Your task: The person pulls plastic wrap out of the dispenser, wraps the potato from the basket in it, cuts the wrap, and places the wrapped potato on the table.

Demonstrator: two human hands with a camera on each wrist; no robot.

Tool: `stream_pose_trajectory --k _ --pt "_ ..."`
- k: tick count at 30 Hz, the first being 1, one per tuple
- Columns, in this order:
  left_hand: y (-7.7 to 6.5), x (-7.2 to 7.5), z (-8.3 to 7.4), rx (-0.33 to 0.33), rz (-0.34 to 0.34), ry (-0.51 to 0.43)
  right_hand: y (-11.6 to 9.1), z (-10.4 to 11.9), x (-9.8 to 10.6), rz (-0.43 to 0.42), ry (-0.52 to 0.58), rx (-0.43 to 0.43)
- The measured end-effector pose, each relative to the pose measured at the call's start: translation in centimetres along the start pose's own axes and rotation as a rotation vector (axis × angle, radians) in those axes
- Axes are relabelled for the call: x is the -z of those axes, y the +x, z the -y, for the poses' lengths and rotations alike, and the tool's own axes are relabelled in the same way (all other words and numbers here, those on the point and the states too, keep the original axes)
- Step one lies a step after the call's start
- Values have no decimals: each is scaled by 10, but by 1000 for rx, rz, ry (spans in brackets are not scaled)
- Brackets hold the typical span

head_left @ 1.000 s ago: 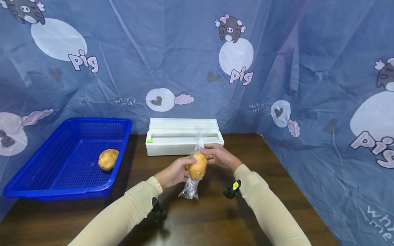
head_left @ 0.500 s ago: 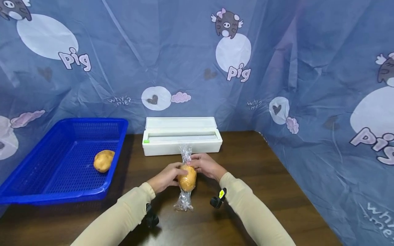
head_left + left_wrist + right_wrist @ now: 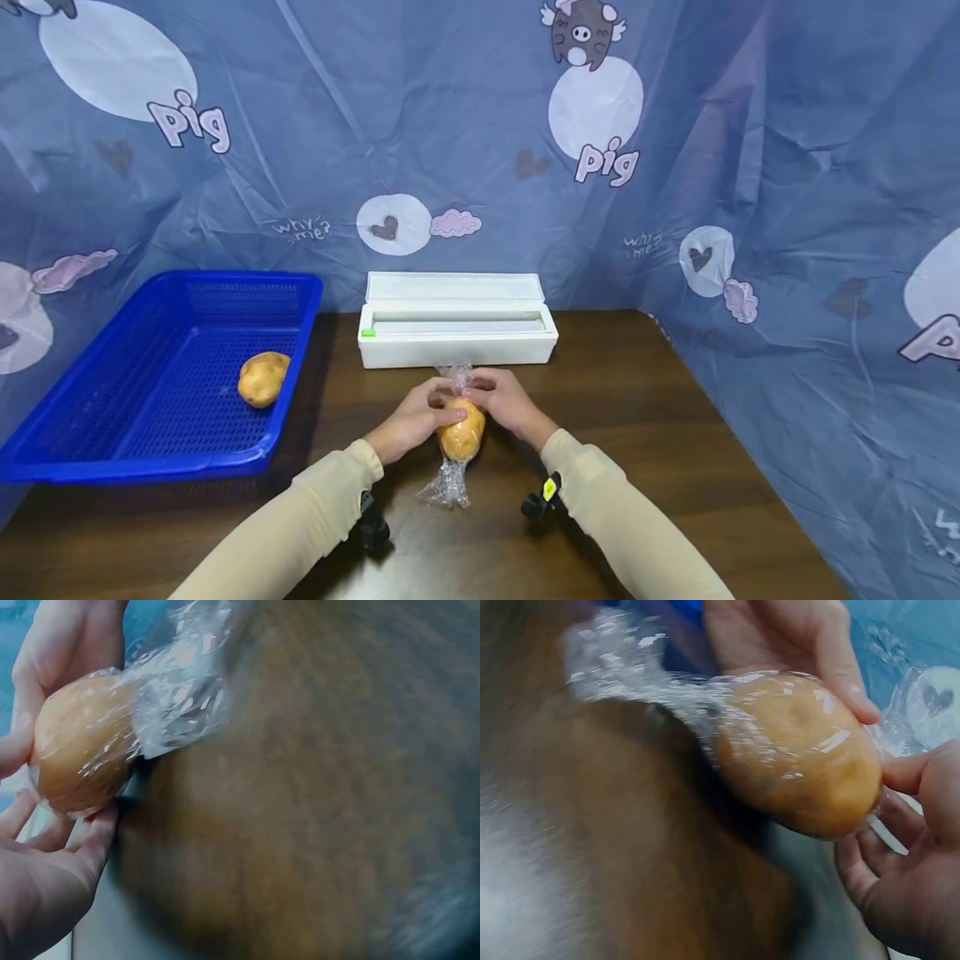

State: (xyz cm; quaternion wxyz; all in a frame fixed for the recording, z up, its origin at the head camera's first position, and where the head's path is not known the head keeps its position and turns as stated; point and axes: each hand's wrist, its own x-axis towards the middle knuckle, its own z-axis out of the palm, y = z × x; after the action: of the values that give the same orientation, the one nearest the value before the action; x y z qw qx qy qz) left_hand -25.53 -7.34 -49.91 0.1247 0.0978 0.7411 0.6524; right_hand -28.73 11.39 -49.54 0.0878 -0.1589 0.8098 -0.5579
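A potato (image 3: pixel 461 433) in clear plastic wrap is between both hands, low over the brown table. My left hand (image 3: pixel 411 422) grips it from the left, thumb on its upper side. At its far end, my right hand (image 3: pixel 512 405) pinches the gathered wrap, thumb right against the potato. One crumpled tail of plastic wrap (image 3: pixel 450 485) sticks out toward me; another sticks out beyond the fingers. In the left wrist view the wrapped potato (image 3: pixel 82 746) lies between the two hands. The right wrist view shows creased film tight over the potato (image 3: pixel 802 757).
A blue plastic basket (image 3: pixel 176 467) at the left holds a bare potato (image 3: pixel 263 379). Behind the hands stands a white wrap dispenser box (image 3: pixel 459 350), lid raised, with a green slider at its left end. A blue printed cloth (image 3: pixel 480 100) hangs around the table (image 3: pixel 637 467).
Both hands have lowered the wrapped potato toward me and the table, and slightly left. The left fingers have shifted to its far end, near the right hand's fingers. The head view has shifted a little.
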Motion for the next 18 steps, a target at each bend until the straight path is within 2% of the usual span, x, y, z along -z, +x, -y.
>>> stream_pose_trajectory --k 3,6,9,11,14,16,18 --pt "-5 -5 -1 -56 -23 34 -13 -3 2 10 -118 150" --pt "-7 -6 3 -116 -18 60 -26 -3 5 85 -272 289" --pt "-10 -3 7 -186 -11 173 -34 -3 6 154 -421 363" --pt "-11 -2 11 -265 -11 313 -36 -3 6 180 -489 400" --pt "-16 -2 9 -382 -25 622 -35 0 6 201 -552 430" --pt "-19 -1 9 -456 -13 817 -33 1 5 221 -584 458" --pt "-23 0 8 -506 14 960 -33 2 6 247 -606 474"
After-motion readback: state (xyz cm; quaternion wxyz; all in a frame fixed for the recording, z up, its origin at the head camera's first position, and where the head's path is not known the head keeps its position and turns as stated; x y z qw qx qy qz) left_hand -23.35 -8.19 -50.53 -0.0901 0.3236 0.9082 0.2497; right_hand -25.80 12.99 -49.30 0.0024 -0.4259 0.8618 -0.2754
